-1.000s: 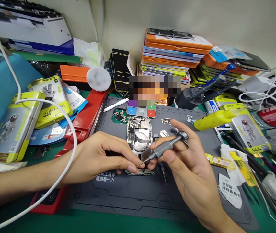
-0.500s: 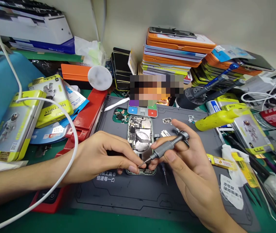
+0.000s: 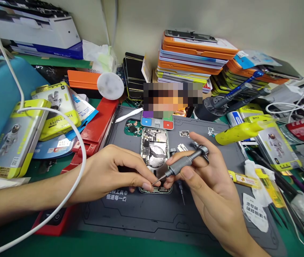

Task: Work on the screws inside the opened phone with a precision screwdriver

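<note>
— Where are you at?
— My left hand [image 3: 106, 175] pins the opened phone [image 3: 155, 160] on the repair mat [image 3: 141, 210]; my right hand [image 3: 208, 185] grips the precision screwdriver [image 3: 182, 165], tip at its lower end.
— Next?
— Seating the tip squarely, I'd say.

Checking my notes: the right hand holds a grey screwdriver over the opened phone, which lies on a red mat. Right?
Not quite. In the head view the right hand holds the grey screwdriver over the opened phone, but the mat is dark grey, not red.
</note>
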`<action>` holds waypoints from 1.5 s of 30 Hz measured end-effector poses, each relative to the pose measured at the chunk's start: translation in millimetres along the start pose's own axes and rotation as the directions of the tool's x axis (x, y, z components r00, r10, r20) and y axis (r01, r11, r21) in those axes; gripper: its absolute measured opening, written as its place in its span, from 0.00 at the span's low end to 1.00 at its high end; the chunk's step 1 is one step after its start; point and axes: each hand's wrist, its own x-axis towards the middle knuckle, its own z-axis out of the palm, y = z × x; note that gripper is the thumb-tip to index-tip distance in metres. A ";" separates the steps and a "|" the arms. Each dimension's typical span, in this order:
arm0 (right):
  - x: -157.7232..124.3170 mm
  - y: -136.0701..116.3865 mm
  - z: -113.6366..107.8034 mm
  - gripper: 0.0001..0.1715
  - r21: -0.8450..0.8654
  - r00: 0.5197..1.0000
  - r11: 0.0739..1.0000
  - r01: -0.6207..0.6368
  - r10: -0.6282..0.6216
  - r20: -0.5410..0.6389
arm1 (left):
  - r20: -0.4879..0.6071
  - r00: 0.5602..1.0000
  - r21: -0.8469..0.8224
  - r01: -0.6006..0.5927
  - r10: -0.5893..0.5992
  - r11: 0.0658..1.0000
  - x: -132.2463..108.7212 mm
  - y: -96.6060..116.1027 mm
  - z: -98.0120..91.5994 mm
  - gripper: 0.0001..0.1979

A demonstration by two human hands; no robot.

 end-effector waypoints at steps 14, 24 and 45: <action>7.6 -1.9 -7.7 0.26 0.082 0.997 0.996 -0.025 0.019 0.068 | 0.014 0.988 0.000 0.151 -0.151 0.988 -1.9 0.9 0.5 0.09; -4.8 1.0 -19.3 0.37 -0.584 0.667 0.413 0.699 -0.672 0.323 | -0.046 0.980 0.114 0.197 -0.193 0.974 -1.3 4.9 3.4 0.23; -2.1 15.5 -18.3 0.48 -0.557 0.603 0.293 0.777 -0.598 0.528 | -0.036 0.982 0.299 0.189 -0.187 0.935 0.1 3.6 2.8 0.21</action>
